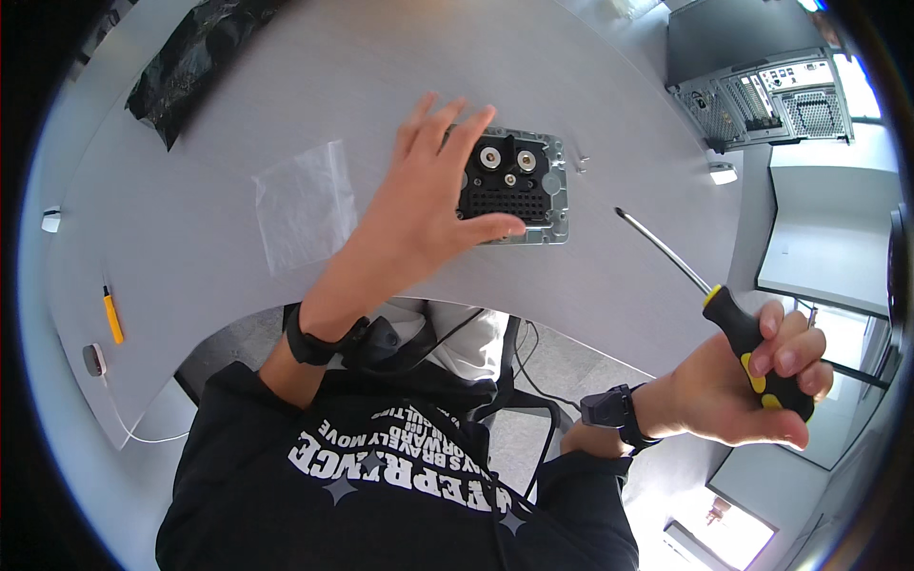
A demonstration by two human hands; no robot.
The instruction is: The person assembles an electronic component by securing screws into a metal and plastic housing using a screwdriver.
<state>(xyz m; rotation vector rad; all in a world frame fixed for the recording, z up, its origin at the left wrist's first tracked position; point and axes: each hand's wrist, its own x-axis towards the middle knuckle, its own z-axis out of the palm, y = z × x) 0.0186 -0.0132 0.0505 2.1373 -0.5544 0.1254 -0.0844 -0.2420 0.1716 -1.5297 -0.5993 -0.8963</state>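
A rectangular device (pixel 533 195) with a silvery metal rim and a black inner plate lies flat on the grey table. Two round metal discs and a patch of small holes show on the plate. My left hand (pixel 433 190) is over its left side, fingers and thumb spread; it covers that edge, and whether it touches cannot be told. Out to the right, my right hand (pixel 752 381) is wrapped round the black and yellow handle of a screwdriver (pixel 666 252), its shaft pointing up and left toward the table. Several small screws (pixel 583 164) lie just right of the device.
A clear plastic bag (pixel 303 205) lies left of my left forearm. Farther left are a small yellow-handled screwdriver (pixel 112 314) and a black plastic bag (pixel 195 67). A computer case (pixel 752 76) stands at the far right. Cables hang below the table's near edge.
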